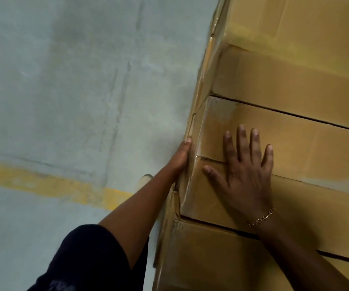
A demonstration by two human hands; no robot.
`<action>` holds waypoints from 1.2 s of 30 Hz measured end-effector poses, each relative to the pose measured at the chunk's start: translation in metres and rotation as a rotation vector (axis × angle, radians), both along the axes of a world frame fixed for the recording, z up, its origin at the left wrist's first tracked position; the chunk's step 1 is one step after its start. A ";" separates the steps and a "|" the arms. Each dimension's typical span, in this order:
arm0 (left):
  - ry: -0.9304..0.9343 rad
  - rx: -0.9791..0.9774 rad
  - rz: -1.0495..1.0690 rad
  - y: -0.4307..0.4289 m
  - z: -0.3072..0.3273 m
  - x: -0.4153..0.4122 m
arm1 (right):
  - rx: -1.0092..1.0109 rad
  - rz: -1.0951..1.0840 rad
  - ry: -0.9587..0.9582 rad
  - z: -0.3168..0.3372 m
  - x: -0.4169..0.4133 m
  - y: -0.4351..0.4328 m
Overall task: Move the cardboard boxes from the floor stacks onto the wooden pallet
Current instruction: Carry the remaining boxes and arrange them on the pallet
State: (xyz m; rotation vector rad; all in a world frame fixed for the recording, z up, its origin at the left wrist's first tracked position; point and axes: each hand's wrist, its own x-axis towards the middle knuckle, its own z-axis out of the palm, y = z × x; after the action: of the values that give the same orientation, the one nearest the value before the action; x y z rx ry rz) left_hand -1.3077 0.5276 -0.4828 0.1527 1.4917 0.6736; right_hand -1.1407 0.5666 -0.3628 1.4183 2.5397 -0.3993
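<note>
Left of the stack of cardboard boxes (295, 85) we saw grey floor (64, 80) with a yellow line (53, 183), and no wooden pallet in view. Our left hand (182, 158) lay with straight fingers against the stack's left side, and our right hand (247, 173), fingers spread, pressed flat on one box (207, 198) on top. We judged this box not yet lifted; how many already stood on the pallet we could not tell.

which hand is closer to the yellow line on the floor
Left. The left hand presses the end face of the cardboard boxes, on the side toward the yellow line; the right hand lies flat on the boxes' top, farther from it.
</note>
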 end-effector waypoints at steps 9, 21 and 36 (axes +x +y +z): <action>0.006 0.065 0.006 0.002 -0.010 0.006 | 0.004 -0.008 0.033 -0.004 -0.003 -0.001; 0.034 0.070 -0.046 0.002 -0.032 0.005 | 0.027 -0.007 0.039 -0.007 -0.012 -0.003; -0.041 0.065 0.044 0.002 -0.029 0.011 | 0.017 0.022 0.049 -0.006 -0.013 -0.001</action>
State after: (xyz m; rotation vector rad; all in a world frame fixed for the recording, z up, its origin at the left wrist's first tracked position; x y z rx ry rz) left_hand -1.2972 0.5301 -0.5116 0.1561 1.4382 0.7568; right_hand -1.1542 0.5655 -0.3691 1.4018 2.6009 -0.4149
